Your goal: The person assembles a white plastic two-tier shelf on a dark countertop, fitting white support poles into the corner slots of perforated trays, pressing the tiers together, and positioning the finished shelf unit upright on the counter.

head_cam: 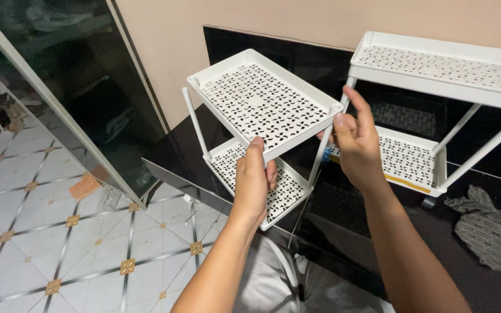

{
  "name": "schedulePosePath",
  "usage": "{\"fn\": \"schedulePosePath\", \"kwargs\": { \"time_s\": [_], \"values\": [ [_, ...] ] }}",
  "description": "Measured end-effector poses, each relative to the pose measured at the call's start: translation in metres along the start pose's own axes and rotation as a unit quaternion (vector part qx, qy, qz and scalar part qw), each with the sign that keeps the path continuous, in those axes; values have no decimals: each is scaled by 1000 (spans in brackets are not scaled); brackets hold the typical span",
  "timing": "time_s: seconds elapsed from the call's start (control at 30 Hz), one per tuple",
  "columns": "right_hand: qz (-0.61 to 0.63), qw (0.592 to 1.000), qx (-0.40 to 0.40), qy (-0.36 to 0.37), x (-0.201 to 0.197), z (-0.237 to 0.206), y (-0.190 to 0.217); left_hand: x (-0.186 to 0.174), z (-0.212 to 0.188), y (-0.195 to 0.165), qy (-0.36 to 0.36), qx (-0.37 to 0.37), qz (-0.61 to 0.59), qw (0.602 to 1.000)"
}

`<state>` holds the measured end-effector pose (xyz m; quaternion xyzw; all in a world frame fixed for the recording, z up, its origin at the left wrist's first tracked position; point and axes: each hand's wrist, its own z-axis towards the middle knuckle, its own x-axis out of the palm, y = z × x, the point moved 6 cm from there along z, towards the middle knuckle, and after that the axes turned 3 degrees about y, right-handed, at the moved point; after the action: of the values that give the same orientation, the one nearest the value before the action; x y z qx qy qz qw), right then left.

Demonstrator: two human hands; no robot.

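The left hand (254, 184) grips the front edge of the upper tray (265, 99) of a small white two-tier rack (260, 130), thumb on top of the rim and fingers curled underneath. The right hand (355, 142) closes around the rack's right corner post (322, 152), thumb and forefinger pinching it just under the tray's corner. Both hands are clenched on the rack, which is tilted, its far left side lifted higher than the near right. Its trays are perforated with a repeating pattern of small cut-outs, and thin white posts join the upper tray to the lower tray (273, 182). The lower tray rests near the front left edge of a glossy black desk (343, 226). To the right stands a second white rack (436, 104) of the same kind, upright on the desk against the wall, with its upper tray just beside the right hand and its lower tray behind the wrist; a yellow strip runs along that lower tray's front edge. A crumpled grey patterned cloth (485, 223) lies on the desk at the far right, well apart from both hands. Below and to the left is a tiled floor (47, 232) with dark lines and small gold diamonds. A dark glass panel (76, 87) in a pale frame leans along the left side.
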<state>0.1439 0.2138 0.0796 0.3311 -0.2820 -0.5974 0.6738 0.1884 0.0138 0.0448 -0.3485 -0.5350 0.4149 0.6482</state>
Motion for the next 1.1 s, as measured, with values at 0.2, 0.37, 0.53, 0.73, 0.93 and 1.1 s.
{"fn": "schedulePosePath", "kwargs": {
  "time_s": [0.2,0.37,0.53,0.73,0.93,1.1],
  "values": [
    [-26,1000,1,-7,2,-2,3,-2,0,-2,-5,-2,-15,1000],
    [-73,997,-4,3,4,-2,3,-5,0,-3,1,4,-7,1000],
    [-3,999,42,12,7,-1,-5,-7,-2,-6,-1,13,-7,1000],
    [27,998,50,3,11,0,-8,-7,-2,-6,-17,7,-8,1000],
    [201,978,15,48,22,8,-3,-6,-2,-7,-12,12,-9,1000],
    [175,982,76,14,24,17,-3,-7,-1,-4,-21,-7,-12,1000]
  ]
}}
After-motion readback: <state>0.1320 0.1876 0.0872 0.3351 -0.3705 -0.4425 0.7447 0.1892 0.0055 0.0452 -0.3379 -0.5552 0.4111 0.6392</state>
